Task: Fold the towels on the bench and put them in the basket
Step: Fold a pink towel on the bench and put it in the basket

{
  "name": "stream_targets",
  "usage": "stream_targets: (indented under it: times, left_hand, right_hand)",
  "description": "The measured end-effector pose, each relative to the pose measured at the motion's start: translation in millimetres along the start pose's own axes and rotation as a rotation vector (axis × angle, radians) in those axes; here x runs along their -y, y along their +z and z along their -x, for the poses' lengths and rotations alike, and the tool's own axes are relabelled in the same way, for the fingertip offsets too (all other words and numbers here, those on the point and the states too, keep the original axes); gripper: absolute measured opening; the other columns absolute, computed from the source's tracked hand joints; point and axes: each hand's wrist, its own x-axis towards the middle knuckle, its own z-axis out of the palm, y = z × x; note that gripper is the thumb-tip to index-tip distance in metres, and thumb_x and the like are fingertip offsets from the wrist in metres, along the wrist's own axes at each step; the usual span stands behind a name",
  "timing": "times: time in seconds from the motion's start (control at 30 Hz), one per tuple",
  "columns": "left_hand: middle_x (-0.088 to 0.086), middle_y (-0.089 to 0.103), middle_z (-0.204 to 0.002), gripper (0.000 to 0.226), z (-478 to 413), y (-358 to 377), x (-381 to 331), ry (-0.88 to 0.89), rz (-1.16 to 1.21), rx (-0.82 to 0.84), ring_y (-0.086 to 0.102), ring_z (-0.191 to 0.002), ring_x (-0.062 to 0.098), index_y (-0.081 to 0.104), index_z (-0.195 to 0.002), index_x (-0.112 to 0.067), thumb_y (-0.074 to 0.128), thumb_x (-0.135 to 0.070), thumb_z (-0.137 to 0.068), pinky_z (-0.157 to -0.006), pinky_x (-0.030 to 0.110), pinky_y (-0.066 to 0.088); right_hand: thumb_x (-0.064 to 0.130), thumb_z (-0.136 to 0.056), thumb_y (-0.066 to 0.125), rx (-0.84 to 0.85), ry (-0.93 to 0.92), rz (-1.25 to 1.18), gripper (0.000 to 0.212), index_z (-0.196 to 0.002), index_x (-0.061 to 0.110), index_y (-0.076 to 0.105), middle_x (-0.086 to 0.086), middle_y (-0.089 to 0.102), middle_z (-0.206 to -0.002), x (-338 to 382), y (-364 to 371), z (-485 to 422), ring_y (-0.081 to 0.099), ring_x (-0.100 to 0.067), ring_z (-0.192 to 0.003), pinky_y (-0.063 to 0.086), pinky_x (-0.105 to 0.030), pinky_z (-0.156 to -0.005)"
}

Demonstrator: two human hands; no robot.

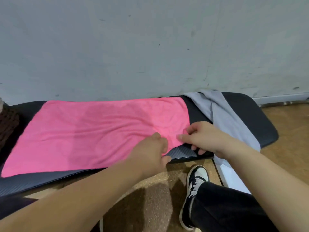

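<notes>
The left hand [153, 152] and the right hand [204, 138] both pinch the near right corner of a bright pink rectangular cloth towel [93, 131]. The left hand's fingers are curled over the near edge with the thumb tucked under it. Just to its right, the right hand's thumb and forefinger lie on top of the cloth while its other fingers curl beneath, against the bench edge. The two hands are close together but apart, with a small fold of pink cloth bunched up between them. From that corner the pink towel spreads out flat and unfolded. Its long axis runs left to right along a black padded bench [247, 118], with its left end lying nearer the camera than its right end, and light wrinkles fan away from the pinched corner. Both bare forearms reach in from the lower edge of the view, the left from the lower left and the right from the lower right, with the backs of the hands up. Just beyond the right hand a pale grey cloth towel [224, 114] lies crumpled across the right part of the bench and hangs over its near edge. A dark brown woven thing [8, 126] shows at the far left; what it is cannot be told. Behind the bench stands a scuffed grey wall [150, 47]. Below the bench are a brown speckled floor [287, 131], a black-and-white sneaker [196, 179] and a black trouser leg [225, 211].
</notes>
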Motion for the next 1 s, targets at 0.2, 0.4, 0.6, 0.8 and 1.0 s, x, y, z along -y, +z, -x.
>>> stream_targets:
  times: [0.2,0.4,0.6,0.8,1.0]
  left_hand:
    - [-0.003,0.05,-0.108,0.02,3.0,0.6,14.4,0.031,0.048,-0.064,0.054,-0.093,0.018,0.06,-0.11,-0.02,0.067,-0.028,-0.093,-0.082,0.032,0.044]
    - [-0.002,0.05,-0.106,0.015,10.9,-0.9,19.0,0.046,0.024,-0.104,0.053,-0.088,0.017,0.058,-0.11,-0.02,0.059,-0.03,-0.098,-0.079,0.034,0.047]
    - [-0.003,0.05,-0.111,0.04,20.1,-6.1,20.3,0.049,-0.023,-0.067,0.051,-0.095,0.017,0.048,-0.117,-0.021,0.065,-0.047,-0.092,-0.086,0.036,0.049]
    - [-0.005,0.044,-0.114,0.053,23.0,-1.1,15.9,0.097,-0.01,-0.139,0.048,-0.1,0.016,0.044,-0.12,-0.022,0.066,-0.055,-0.085,-0.08,0.038,0.049]
    - [-0.011,0.044,-0.089,0.01,15.7,-0.4,-12.2,0.172,0.031,-0.267,0.054,-0.084,0.017,0.045,-0.095,-0.028,0.053,-0.033,-0.095,-0.062,0.031,0.036]
  right_hand:
    - [0.012,-0.075,0.083,0.019,-0.037,0.029,0.03,-0.092,-0.008,0.068,-0.006,0.052,-0.071,9.1,9.1,-5.0,0.047,-0.017,-0.062,0.045,-0.028,-0.051]
    - [0.017,-0.078,0.077,-0.115,-0.117,-0.156,0.02,-0.076,0.014,0.057,-0.006,0.049,-0.07,14.9,8.9,-10.5,0.05,-0.018,-0.067,0.048,-0.036,-0.066]
    - [0.025,-0.088,0.064,-0.139,-0.108,-0.389,0.014,-0.081,0.02,0.052,-0.001,0.062,-0.07,23.6,19.1,-10.9,0.058,-0.019,-0.072,0.049,-0.042,-0.07]
    - [0.024,-0.099,0.056,0.049,0.086,-0.605,0.022,-0.109,0.004,0.056,-0.021,0.059,-0.088,27.6,24.2,-4.2,0.063,-0.034,-0.07,0.062,-0.046,-0.061]
    - [0.023,-0.104,0.053,0.143,0.182,-0.579,0.024,-0.095,0.003,0.062,-0.019,0.061,-0.076,31.7,15.1,11.9,0.058,-0.024,-0.049,0.063,-0.041,-0.06]
